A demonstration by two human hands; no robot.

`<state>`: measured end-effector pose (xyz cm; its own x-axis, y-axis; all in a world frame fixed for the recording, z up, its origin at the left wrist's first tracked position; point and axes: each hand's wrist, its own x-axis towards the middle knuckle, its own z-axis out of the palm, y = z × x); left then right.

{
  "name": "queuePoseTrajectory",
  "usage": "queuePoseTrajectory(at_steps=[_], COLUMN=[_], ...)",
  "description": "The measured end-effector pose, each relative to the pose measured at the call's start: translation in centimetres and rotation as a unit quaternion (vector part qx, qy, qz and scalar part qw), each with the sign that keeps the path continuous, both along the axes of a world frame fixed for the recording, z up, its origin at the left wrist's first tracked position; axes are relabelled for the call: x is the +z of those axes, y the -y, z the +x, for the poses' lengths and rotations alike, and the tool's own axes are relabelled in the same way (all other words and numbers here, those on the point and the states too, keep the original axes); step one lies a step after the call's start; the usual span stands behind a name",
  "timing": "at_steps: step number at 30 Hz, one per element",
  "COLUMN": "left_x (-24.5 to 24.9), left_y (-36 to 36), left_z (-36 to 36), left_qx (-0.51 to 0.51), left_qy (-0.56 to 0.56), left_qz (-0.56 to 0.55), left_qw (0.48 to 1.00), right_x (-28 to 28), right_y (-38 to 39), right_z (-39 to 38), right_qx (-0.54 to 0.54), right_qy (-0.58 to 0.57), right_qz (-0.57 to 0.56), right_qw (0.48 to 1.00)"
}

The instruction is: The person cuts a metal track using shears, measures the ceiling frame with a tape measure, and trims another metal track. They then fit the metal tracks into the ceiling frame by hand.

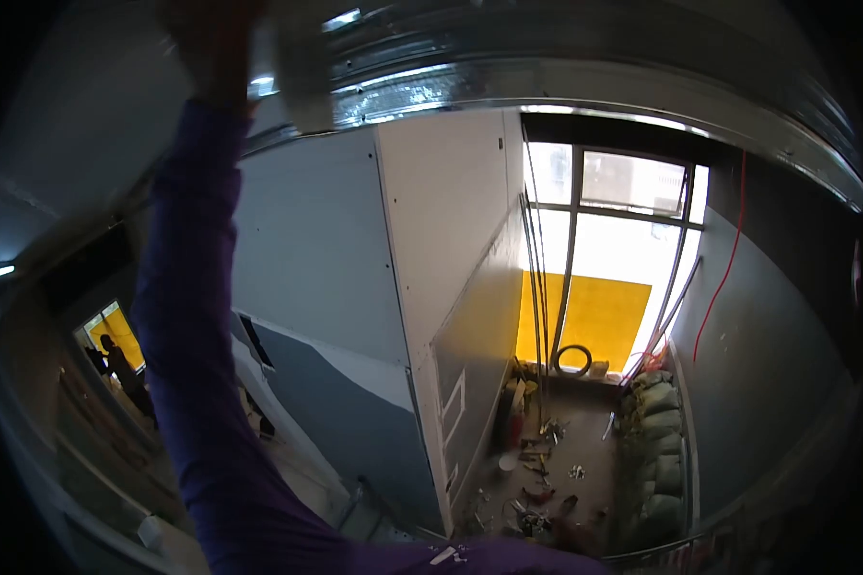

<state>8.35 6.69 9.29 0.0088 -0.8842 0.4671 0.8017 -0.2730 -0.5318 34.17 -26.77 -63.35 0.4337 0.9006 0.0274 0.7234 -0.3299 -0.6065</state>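
One arm in a purple sleeve reaches up along the left of the head view. At its end my left hand (216, 43) is dark and cut by the top edge, beside a shiny metal channel (403, 91) that runs across the top. The fingers are too dark to make out, and whether they touch the metal cannot be told. My right hand does not show. Below the channel stands a boarded wall corner (384, 240) with rows of screws.
Far below, tools and debris (537, 517) lie on the floor. Stacked sacks (657, 450) line the right wall. A tall window (633, 240) has yellow sheeting (604, 316). A red cable (724, 287) hangs at right. Another person (120, 369) stands far left.
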Motion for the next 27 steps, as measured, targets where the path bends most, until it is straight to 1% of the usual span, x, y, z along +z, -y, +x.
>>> queuePoseTrajectory(at_steps=[1,3,4,5,7,8,9,10,11,13,15,16,17,18,19,20,21,22,23,24,25,26,27], left_x=[-0.6,-1.9,-3.1,-4.3,-7.8,-10.8,-14.2,-17.6,-20.8,-28.9,-36.4,-40.4,-44.3,-49.2,-52.2,-54.8,-58.2,-61.9,-65.7,-68.3,-66.8,-64.7,-65.2], left_y=[-0.1,-1.1,-2.7,-4.3,-6.2,-6.4,-6.1,-5.4,-4.4,-1.1,5.2,7.4,9.5,9.8,12.4,15.0,16.3,17.4,18.4,19.4,21.3,23.0,23.8], left_z=[-1.2,-4.0,-5.9,-7.9,-12.2,-14.8,-17.2,-19.0,-20.3,-21.1,-18.0,-16.2,-14.3,-13.5,-11.6,-9.6,-8.3,-7.2,-6.2,-4.8,-2.0,0.3,1.3], left_qx=[-0.178,-0.229,-0.105,0.023,0.154,0.154,0.153,0.149,0.186,0.242,0.043,-0.094,-0.227,-0.273,-0.259,-0.246,-0.106,0.032,-0.033,-0.100,-0.253,-0.393,-0.403], left_qy=[-0.053,-0.047,0.006,0.059,0.103,0.100,0.097,0.097,0.145,0.152,0.137,0.120,0.123,0.085,0.075,0.065,-0.043,-0.159,-0.129,-0.094,-0.008,0.081,0.084], left_qz=[-0.141,-0.206,-0.129,-0.046,-0.071,-0.179,-0.286,-0.388,-0.474,-0.543,-0.653,-0.705,-0.734,-0.735,-0.788,-0.836,-0.818,-0.772,-0.851,-0.910,-0.920,-0.895,-0.896], left_qw=[0.972,0.950,0.986,0.997,0.980,0.966,0.941,0.904,0.848,0.789,0.744,0.693,0.628,0.614,0.554,0.486,0.564,0.615,0.507,0.391,0.299,0.197,0.168], right_x=[-0.2,-0.1,0.0,-0.1,-0.2,-0.4,-0.7,-1.1,-1.6,-2.8,-4.5,-5.4,-6.2,-7.1,-7.7,-8.0,-7.9,-6.5,-2.8,0.3,1.1,2.2,3.4], right_y=[0.3,0.2,-0.1,0.1,0.6,1.0,1.4,1.9,2.5,4.2,6.4,7.5,8.5,9.3,9.7,9.7,9.0,7.9,7.3,6.4,5.8,5.2,4.7], right_z=[0.0,0.6,1.4,1.9,3.1,3.8,4.6,5.6,6.5,8.5,10.9,12.2,13.5,14.8,16.0,17.0,17.4,17.3,15.6,14.4,13.7,13.1,12.6], right_qx=[0.000,0.017,0.026,0.029,0.039,0.043,0.047,0.050,0.052,0.049,0.039,0.031,0.024,0.016,0.013,0.025,0.064,0.107,0.067,0.138,0.162,0.169,0.172], right_qy=[-0.015,-0.048,-0.064,-0.080,-0.113,-0.131,-0.149,-0.166,-0.189,-0.242,-0.329,-0.386,-0.465,-0.544,-0.598,-0.604,-0.501,-0.392,-0.293,-0.171,-0.044,-0.051,-0.057], right_qz=[-0.001,0.002,0.006,0.004,0.003,0.001,-0.003,-0.006,-0.012,-0.024,-0.033,-0.035,-0.028,-0.017,-0.007,-0.002,0.019,0.038,0.007,0.055,0.133,0.110,0.092], right_qw=[1.000,0.999,0.998,0.996,0.993,0.990,0.988,0.985,0.981,0.969,0.943,0.921,0.884,0.839,0.801,0.796,0.863,0.913,0.954,0.974,0.977,0.978,0.979])
